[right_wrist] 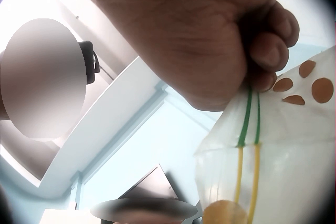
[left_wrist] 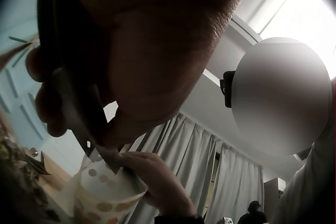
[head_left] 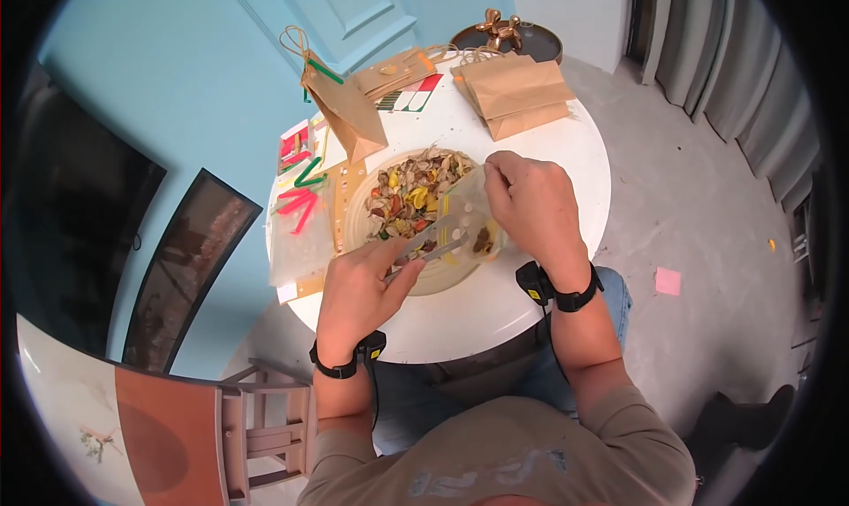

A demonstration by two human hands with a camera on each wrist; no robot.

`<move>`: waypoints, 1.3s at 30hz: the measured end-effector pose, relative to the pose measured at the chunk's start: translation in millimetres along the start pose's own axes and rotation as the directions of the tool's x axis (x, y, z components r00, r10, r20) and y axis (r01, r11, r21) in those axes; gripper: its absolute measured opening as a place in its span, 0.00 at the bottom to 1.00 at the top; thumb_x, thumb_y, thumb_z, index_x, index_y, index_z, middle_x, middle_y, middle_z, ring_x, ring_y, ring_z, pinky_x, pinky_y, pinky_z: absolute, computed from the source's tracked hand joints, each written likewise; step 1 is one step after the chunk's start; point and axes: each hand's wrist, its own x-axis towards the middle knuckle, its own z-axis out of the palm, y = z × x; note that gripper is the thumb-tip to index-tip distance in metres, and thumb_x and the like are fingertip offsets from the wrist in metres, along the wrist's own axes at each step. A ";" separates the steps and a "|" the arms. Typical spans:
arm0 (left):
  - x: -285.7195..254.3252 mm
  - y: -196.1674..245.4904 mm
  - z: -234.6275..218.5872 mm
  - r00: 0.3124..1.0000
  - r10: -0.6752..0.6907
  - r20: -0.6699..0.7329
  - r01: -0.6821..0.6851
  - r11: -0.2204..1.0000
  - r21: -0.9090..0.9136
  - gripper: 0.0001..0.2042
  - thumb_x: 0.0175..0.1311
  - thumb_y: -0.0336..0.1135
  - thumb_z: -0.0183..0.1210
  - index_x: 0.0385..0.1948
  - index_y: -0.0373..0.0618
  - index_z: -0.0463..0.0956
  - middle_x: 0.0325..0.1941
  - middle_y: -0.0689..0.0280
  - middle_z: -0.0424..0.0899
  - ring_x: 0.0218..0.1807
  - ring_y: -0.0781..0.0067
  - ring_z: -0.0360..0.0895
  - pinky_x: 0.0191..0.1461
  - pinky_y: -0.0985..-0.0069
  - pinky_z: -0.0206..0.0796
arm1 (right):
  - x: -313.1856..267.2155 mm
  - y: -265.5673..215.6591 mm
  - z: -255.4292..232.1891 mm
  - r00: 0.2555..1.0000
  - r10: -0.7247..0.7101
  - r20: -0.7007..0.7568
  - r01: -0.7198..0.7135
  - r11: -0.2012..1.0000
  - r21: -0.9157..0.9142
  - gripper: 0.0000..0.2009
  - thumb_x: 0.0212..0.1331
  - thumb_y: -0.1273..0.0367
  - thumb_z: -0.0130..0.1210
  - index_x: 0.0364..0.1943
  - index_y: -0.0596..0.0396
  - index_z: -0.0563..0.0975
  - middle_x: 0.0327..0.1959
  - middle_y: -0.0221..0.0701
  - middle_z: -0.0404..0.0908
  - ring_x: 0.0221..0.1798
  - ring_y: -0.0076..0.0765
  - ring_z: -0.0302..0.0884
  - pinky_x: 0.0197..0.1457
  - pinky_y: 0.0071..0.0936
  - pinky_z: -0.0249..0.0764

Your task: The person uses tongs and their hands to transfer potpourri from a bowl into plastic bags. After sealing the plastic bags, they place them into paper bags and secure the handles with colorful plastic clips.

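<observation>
My left hand point(head_left: 361, 292) grips metal tongs point(head_left: 436, 251) between thumb and fingers. The tips of the tongs overlap the mouth of a clear zip bag with brown dots point(right_wrist: 302, 155). My right hand point(head_left: 537, 207) pinches the upper edge of this bag, and a green and yellow zip strip runs down from the fingertips in the right wrist view. Some dark dried bits point(head_left: 483, 241) show low in the bag. Below both hands, a round cream tray point(head_left: 356, 227) bears a heap of mixed dried petals, leaves and fruit slices point(head_left: 416, 177).
Brown paper bags point(head_left: 517, 90) lie at the back of the round white table point(head_left: 588, 165), and one paper bag point(head_left: 345, 112) stands upright. Pink strips point(head_left: 298, 203), green strips point(head_left: 309, 172) and clear bags point(head_left: 296, 249) are at the left. A stool point(head_left: 274, 422) stands at lower left.
</observation>
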 end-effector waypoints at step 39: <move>64.3 -157.6 12.4 0.972 -0.234 -0.020 0.226 0.909 0.351 0.15 0.78 0.42 0.68 0.43 0.35 0.93 0.35 0.39 0.90 0.40 0.36 0.90 0.46 0.51 0.80 | -1.9 5.4 -0.9 0.998 -0.056 -0.022 0.056 0.998 0.022 0.09 0.72 0.71 0.62 0.34 0.60 0.86 0.25 0.48 0.87 0.29 0.57 0.89 0.37 0.48 0.83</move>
